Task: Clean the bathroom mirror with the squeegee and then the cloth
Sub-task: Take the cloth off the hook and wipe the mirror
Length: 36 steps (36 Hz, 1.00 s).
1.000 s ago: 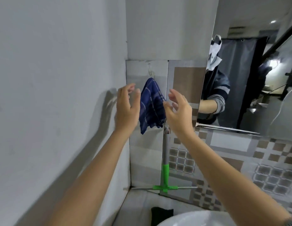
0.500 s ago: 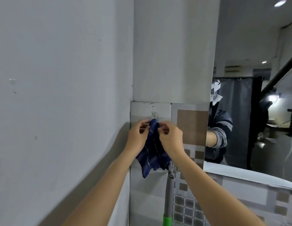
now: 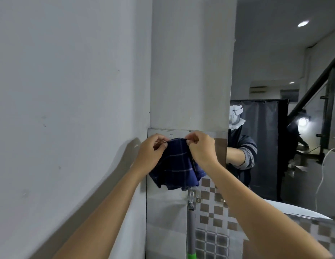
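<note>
A dark blue checked cloth hangs against the tiled wall just under a clear wall hook. My left hand pinches its top left edge. My right hand pinches its top right edge, so the upper hem is stretched between them. Below the cloth the squeegee's grey handle hangs from a second hook, with a green part at the bottom edge; its blade is out of view. The mirror fills the right side and reflects a person's sleeve.
A plain white wall runs close along the left. A white pillar stands above the tiles. Brown and grey patterned tiles lie below the mirror.
Both hands went from open beside the hanging cloth to gripping its top edge near the hook, then drew the hem apart. The view has tilted upward, hiding the squeegee blade.
</note>
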{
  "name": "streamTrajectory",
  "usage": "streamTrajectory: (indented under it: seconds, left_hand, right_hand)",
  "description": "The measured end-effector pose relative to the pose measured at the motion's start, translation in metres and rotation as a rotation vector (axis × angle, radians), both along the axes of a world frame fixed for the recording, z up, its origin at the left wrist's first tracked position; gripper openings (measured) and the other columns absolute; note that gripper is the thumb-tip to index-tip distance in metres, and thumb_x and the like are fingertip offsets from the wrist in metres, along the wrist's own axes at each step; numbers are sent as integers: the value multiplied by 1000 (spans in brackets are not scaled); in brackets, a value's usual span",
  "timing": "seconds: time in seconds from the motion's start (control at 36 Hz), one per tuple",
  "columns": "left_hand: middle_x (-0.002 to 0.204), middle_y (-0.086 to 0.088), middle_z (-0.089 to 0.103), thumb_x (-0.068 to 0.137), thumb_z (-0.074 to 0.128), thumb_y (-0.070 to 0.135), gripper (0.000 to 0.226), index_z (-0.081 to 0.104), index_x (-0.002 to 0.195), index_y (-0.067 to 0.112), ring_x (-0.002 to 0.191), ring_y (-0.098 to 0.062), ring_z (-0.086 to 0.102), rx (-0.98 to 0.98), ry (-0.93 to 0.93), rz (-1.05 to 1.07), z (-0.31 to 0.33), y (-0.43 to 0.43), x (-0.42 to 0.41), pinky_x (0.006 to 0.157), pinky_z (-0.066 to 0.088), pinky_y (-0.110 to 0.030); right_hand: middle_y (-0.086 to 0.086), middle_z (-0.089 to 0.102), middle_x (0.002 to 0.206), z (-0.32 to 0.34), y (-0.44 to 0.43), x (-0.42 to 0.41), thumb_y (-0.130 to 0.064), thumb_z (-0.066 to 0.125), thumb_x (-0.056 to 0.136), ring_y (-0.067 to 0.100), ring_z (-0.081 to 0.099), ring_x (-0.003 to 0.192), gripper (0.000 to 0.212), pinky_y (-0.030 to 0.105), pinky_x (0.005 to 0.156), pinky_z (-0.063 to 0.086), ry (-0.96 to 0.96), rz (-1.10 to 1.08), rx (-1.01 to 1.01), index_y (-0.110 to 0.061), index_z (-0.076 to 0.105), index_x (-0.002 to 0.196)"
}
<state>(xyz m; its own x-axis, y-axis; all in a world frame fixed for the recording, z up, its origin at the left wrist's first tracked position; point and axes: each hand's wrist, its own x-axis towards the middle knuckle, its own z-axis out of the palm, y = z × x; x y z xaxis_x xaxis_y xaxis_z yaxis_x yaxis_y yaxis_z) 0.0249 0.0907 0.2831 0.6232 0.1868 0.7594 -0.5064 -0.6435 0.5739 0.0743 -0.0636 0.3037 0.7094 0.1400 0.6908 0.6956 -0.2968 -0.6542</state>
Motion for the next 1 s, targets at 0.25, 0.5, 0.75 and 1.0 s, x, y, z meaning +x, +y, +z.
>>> streamTrajectory:
  seconds: [0.25, 0.5, 0.75, 1.0]
  left_hand:
    - [97, 5, 57, 86, 54, 1, 20, 52, 84, 21, 91, -12, 58, 239, 293, -310, 15, -45, -63, 84, 48, -25]
    - [108, -4, 65, 85, 50, -7, 35, 68, 99, 20, 98, -15, 62, 84, 484, -438, -13, -100, -95, 89, 49, -24]
    - [101, -17, 68, 78, 50, -14, 37, 68, 103, 8, 87, -25, 65, -489, 464, -579, -65, -148, -99, 80, 55, -30]
    - [83, -5, 71, 79, 49, -12, 35, 69, 96, 11, 74, -18, 65, -851, 437, -783, -91, -194, -99, 65, 55, -21]
  right_hand:
    - [-2, 61, 78, 18, -50, -51, 2, 56, 85, -1, 50, 67, 15, -4, 57, 35, -129, 15, -212, -8, 67, 88]
    - [2, 69, 82, -12, -111, -86, 1, 61, 82, 16, 63, 79, 15, 23, 76, 52, -82, 11, -267, -11, 70, 85]
    - [-4, 67, 102, -84, -163, -127, -19, 64, 86, 7, 61, 95, 22, 15, 84, 46, 28, -27, -148, -18, 67, 108]
    - [-5, 67, 97, -106, -209, -136, -23, 73, 79, 10, 61, 93, 34, 20, 82, 46, 43, -163, -236, -20, 65, 112]
